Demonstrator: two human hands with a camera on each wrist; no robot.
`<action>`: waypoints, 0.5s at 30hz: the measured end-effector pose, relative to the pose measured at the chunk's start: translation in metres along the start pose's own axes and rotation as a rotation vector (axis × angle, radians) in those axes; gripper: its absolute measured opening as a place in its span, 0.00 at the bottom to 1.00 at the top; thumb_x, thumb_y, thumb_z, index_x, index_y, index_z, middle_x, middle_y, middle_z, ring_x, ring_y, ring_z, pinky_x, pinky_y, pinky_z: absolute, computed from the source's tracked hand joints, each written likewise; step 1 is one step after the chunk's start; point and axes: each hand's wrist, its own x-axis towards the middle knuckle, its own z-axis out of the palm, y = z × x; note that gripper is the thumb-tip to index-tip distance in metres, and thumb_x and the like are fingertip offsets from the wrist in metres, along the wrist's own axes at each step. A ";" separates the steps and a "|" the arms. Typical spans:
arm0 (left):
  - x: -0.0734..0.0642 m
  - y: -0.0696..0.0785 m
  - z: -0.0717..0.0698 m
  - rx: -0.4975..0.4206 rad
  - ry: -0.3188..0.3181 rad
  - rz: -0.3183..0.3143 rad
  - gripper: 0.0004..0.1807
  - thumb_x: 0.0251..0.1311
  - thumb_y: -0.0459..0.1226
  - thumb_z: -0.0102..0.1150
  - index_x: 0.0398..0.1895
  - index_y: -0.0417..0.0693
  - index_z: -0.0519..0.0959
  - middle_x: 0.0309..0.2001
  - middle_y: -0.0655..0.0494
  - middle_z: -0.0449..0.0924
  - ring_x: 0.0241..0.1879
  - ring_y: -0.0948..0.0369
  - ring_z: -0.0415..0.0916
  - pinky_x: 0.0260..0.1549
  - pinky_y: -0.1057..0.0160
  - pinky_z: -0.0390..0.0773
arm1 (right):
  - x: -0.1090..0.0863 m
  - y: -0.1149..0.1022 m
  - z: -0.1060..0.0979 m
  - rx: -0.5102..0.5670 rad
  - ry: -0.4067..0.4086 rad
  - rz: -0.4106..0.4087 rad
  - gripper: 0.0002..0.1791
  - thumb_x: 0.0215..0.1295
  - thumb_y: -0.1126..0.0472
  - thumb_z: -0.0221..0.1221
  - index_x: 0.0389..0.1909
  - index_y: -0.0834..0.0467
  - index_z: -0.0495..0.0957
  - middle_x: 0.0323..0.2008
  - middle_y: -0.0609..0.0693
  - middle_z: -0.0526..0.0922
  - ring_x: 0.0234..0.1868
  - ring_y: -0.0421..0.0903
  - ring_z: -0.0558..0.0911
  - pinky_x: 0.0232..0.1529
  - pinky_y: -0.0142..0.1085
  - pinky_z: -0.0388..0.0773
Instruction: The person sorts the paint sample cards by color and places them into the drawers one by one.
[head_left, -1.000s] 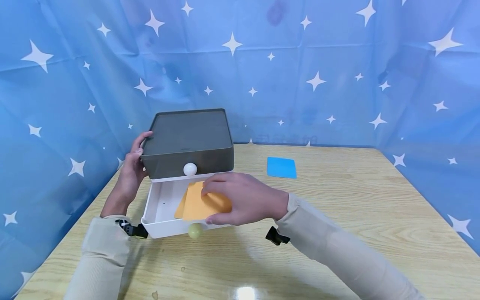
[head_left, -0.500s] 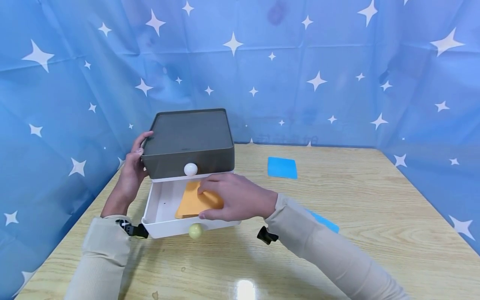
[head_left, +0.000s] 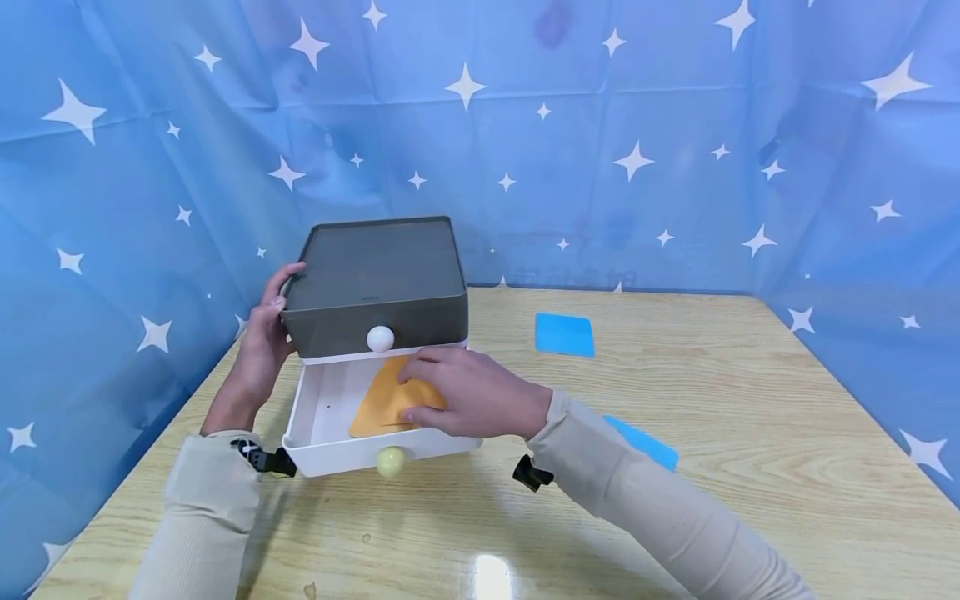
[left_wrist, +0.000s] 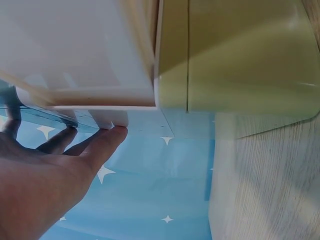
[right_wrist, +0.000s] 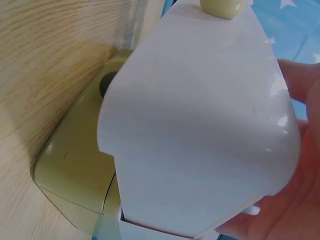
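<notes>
A box of stacked drawers (head_left: 378, 262) with a dark grey top tier and white knob (head_left: 380, 338) stands on the table's left side. Below that tier, a white drawer (head_left: 311, 408) with a pale green knob (head_left: 391, 462) is pulled out. Orange paper sheets (head_left: 375, 408) lie overlapping inside it. My right hand (head_left: 472, 392) reaches over its right side and pinches the upper orange sheet between curled fingers and thumb. My left hand (head_left: 262, 333) rests against the box's left side; the left wrist view shows its fingertips (left_wrist: 120, 131) on the wall.
One blue sheet (head_left: 564, 335) lies on the wooden table (head_left: 712, 375) right of the box. Another blue sheet (head_left: 645, 442) is partly covered by the right sleeve. An olive lower tier (right_wrist: 80, 155) shows beneath the white drawer. A starred blue curtain (head_left: 480, 150) surrounds the table.
The right hand and its orange sheet have shifted left and slightly back, deeper into the drawer. The second blue sheet has come out from behind the right sleeve. The left hand stays put.
</notes>
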 end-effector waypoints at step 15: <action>-0.001 0.000 0.000 -0.009 0.001 0.000 0.31 0.71 0.57 0.23 0.78 0.76 0.50 0.81 0.55 0.39 0.73 0.45 0.47 0.66 0.29 0.46 | -0.005 -0.008 -0.002 0.040 0.056 -0.078 0.16 0.68 0.50 0.62 0.51 0.55 0.81 0.50 0.47 0.84 0.54 0.43 0.81 0.56 0.37 0.77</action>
